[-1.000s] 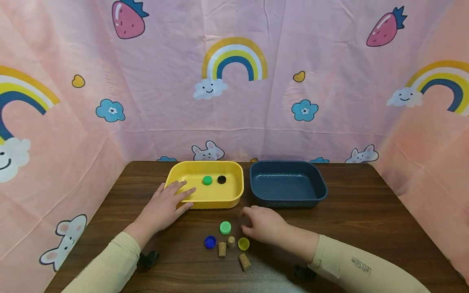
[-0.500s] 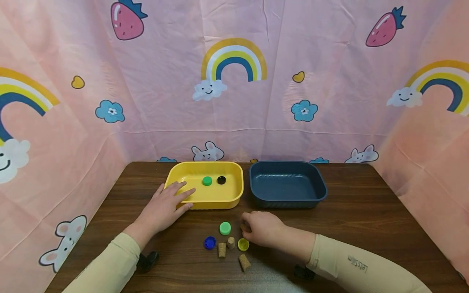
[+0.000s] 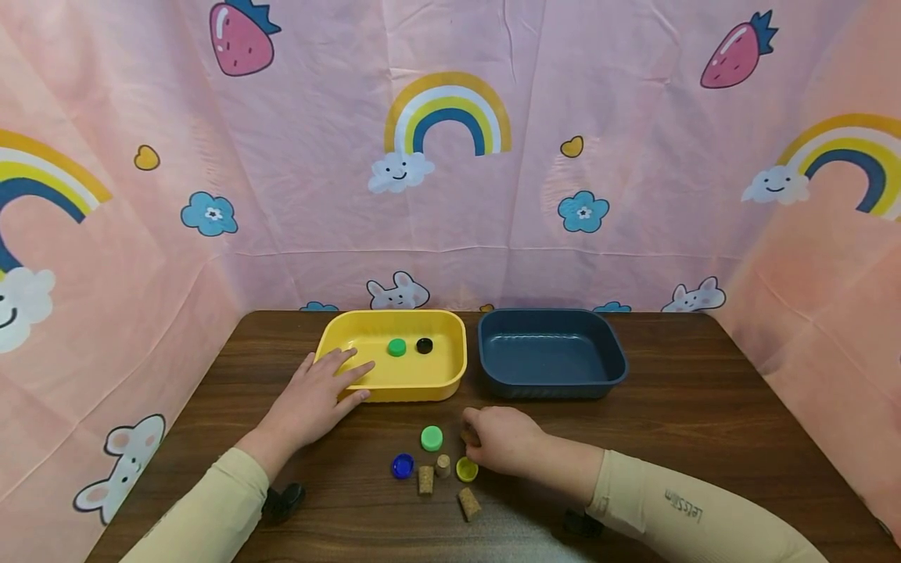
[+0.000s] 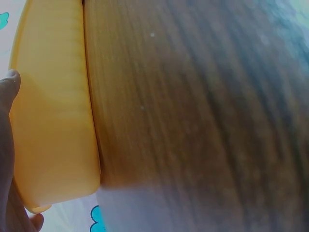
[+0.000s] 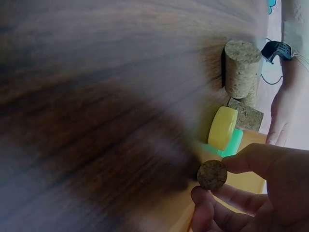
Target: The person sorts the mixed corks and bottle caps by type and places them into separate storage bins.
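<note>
My left hand [image 3: 306,400] rests over the near left rim of a yellow tray [image 3: 415,392], its fingers spread. Inside that tray lie a green cap [image 3: 397,347] and a black cap [image 3: 425,346]. In the right wrist view, a cork [image 5: 212,175] is pinched between the thumb and fingers of my right hand [image 3: 507,442], low at the tabletop; the head view hides this cork. Just left of that hand are a yellow cap [image 3: 467,469], a light green cap [image 3: 432,439], a blue cap [image 3: 403,466] and three more corks [image 3: 469,504].
A dark blue tray [image 3: 552,391] stands right of the yellow one, at the back of the brown wooden table [image 3: 690,422]. Behind the table hangs a pink patterned cloth [image 3: 479,227]. Black wrist devices [image 3: 284,500] sit under both forearms.
My right hand has come slightly nearer to me and lower, and its fingers have drawn together. The left hand, the trays and the loose caps and corks stay where they were.
</note>
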`<state>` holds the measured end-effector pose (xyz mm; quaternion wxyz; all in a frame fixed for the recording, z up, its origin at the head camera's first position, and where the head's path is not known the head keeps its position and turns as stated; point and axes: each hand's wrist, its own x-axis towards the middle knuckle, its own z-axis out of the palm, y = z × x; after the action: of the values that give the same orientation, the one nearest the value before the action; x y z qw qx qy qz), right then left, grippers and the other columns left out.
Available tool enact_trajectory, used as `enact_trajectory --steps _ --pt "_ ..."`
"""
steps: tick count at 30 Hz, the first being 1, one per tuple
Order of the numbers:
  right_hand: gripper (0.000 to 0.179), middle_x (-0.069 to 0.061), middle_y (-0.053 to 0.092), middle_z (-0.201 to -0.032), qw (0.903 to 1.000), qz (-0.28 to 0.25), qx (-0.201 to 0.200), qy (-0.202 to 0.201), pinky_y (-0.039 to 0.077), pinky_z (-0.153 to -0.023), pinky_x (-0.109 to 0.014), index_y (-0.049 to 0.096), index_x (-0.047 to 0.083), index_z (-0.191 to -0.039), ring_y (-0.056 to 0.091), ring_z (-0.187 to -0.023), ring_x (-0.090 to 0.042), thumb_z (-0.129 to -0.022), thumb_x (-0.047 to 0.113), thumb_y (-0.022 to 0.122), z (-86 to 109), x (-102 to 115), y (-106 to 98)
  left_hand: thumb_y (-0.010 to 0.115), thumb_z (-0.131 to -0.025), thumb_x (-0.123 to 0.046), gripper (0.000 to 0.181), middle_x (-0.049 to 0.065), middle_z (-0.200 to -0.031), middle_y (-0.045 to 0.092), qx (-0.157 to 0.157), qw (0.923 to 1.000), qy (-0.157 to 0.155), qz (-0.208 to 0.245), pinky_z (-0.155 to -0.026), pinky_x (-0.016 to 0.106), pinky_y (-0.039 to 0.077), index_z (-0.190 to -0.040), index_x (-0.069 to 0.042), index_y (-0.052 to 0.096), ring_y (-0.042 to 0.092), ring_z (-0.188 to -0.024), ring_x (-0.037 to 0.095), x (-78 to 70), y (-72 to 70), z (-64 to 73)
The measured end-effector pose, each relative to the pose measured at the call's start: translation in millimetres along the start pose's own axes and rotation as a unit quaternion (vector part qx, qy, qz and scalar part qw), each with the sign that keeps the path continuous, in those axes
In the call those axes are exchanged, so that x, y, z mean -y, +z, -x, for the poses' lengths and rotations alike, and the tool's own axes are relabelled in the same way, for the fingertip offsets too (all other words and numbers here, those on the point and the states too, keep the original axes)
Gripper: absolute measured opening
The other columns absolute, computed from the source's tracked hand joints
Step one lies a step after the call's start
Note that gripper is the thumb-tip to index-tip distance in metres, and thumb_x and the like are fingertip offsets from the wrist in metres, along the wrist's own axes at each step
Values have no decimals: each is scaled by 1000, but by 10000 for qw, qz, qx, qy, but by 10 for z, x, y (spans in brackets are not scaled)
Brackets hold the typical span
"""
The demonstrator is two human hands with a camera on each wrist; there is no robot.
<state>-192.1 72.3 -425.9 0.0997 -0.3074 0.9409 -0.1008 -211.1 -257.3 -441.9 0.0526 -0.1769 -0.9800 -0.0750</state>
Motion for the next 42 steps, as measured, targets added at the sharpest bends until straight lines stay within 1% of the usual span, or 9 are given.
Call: enact_trajectory --steps 7,12,17,23,26,31,35,39,42 --pt "16 9 52 -70 10000 -24 18 -11 43 -56 -29 61 19 -97 49 -62 -10 -87 23 73 13 -17 -27 51 -99 -55 56 12 -156 37 -83 10000 40 -30 -116 64 13 -149 -31 47 28 -144 38 -4 12 -5" --pt "17 9 53 -72 9998 -89 -154 -29 45 -58 -29 60 19 -97 49 -63 -9 -86 23 73 34 -17 -123 54 -98 -53 55 12 -156 37 -95 9999 21 -26 -116 64 13 -149 -30 48 28 -144 39 -4 17 -2" --pt "17 12 54 -72 9991 -245 -335 -122 46 -58 -26 63 18 -103 49 -61 -7 -88 22 72 60 -5 -241 54 -98 -53 56 12 -156 37 -85 9999 15 -68 -116 64 13 -149 -30 48 28 -144 39 2 18 -2" --pt "19 14 59 -75 9984 -265 -475 -153 49 -61 -25 65 18 -106 52 -63 -4 -88 21 71 64 -29 -304 53 -98 -54 56 12 -156 37 -67 10000 12 -22 -117 64 12 -149 -30 48 28 -144 39 1 17 -1" --pt "20 13 58 -75 9982 -295 -511 -119 48 -59 -26 65 17 -108 52 -63 -6 -89 20 71 72 -35 -342 54 -98 -54 56 13 -155 38 -73 10000 3 -5 -117 64 12 -148 -30 49 28 -144 39 1 18 0" --pt "21 9 55 -73 9976 -420 -555 -5 44 -56 -28 63 16 -110 50 -62 -10 -91 20 69 64 -58 -430 55 -98 -53 56 12 -155 38 -91 10000 6 -22 -117 64 13 -148 -30 48 28 -144 39 8 29 2" --pt "20 9 56 -73 9960 -671 -552 188 45 -57 -29 65 17 -112 51 -62 -10 -93 22 68 35 -111 -563 55 -98 -52 55 13 -155 38 -98 9999 31 -9 -116 64 13 -148 -30 49 28 -144 39 13 35 7" --pt "22 6 60 -76 9918 -1104 -301 573 47 -58 -31 66 20 -115 55 -63 -13 -95 28 66 -28 -211 -768 54 -98 -53 56 13 -155 38 -98 9999 40 5 -117 64 13 -149 -30 48 28 -144 39 14 32 9" --pt "23 1 62 -82 9847 -1548 -40 797 48 -61 -33 66 19 -116 57 -67 -17 -96 31 65 -78 -313 -938 53 -98 -55 56 12 -155 38 -89 10000 40 -12 -116 64 13 -149 -30 48 28 -145 38 13 26 6"
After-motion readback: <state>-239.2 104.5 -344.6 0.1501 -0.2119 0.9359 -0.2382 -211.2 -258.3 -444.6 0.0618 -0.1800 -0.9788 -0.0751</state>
